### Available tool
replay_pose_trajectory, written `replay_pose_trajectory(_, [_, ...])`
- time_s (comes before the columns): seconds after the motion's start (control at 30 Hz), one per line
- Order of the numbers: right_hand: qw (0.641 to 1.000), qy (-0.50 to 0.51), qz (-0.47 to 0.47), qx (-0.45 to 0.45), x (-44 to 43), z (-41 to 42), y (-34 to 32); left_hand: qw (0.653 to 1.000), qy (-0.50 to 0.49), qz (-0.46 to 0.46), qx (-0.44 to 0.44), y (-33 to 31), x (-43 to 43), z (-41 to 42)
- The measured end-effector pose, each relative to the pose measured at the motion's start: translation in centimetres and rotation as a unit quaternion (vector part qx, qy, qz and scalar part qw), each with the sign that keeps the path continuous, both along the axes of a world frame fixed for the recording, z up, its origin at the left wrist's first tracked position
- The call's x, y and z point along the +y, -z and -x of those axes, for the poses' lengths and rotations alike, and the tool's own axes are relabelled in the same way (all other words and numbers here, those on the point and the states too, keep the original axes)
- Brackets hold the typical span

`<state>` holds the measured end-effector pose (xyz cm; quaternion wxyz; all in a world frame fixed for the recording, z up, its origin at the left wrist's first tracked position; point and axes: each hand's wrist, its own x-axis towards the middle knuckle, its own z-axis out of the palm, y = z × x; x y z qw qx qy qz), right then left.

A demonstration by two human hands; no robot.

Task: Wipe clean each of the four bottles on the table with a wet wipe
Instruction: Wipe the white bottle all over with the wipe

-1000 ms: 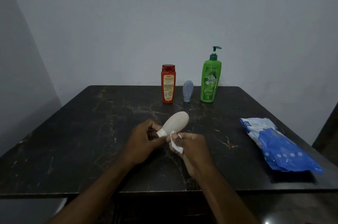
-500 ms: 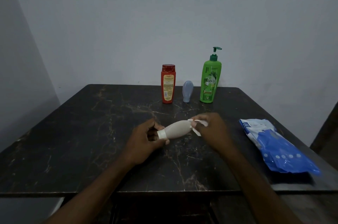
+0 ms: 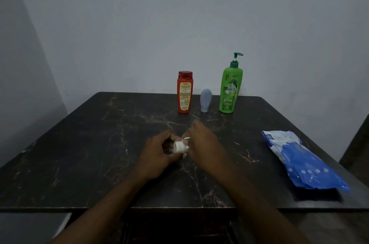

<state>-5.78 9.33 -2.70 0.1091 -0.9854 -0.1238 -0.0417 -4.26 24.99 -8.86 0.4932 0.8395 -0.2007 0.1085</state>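
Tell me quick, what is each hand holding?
Left hand: grips the small white-capped bottle.
Right hand: holds the wet wipe against that bottle.

the right hand (image 3: pixel 203 144) has slid back from the far end of the beige bottle (image 3: pixel 179 146) toward its cap end, mid-frame, and now covers the whole body, which showed plainly before. the wet wipe (image 3: pixel 186 138) has shrunk to a small white sliver at the hand's edge.
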Motion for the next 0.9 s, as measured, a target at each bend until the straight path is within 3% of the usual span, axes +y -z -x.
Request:
replay_pose_trajectory(0.13, [0.999, -0.005, -0.038, -0.038, -0.3, 0.7, -0.1, 1.0, -0.002, 0.018, 0.01, -0.1, 0.0, 0.0])
replay_pose_trajectory(0.23, [0.999, 0.027, -0.035, -0.009, -2.1, 0.5, -0.6, 1.0, 0.005, 0.014, 0.011, -0.1, 0.1, -0.1])
replay_pose_trajectory(0.47, [0.96, 0.071, -0.271, -0.022, -4.4, 0.4, 2.7, 0.996, 0.04, 0.074, 0.021, -0.1, 0.0, -0.4])
replay_pose_trajectory(0.67, [0.935, 0.079, -0.346, 0.005, -2.7, 0.7, 4.9, 0.989, 0.017, 0.146, 0.031, -0.1, -0.1, -0.8])
replay_pose_trajectory(0.8, [0.882, 0.088, -0.461, 0.042, -0.4, 1.7, 6.1, 0.995, 0.023, 0.097, 0.021, 0.2, -0.1, -1.0])
replay_pose_trajectory(0.9, [0.872, 0.07, -0.483, 0.024, 0.2, 2.2, 6.2, 0.998, 0.02, 0.055, -0.012, 0.2, 0.0, -0.7])
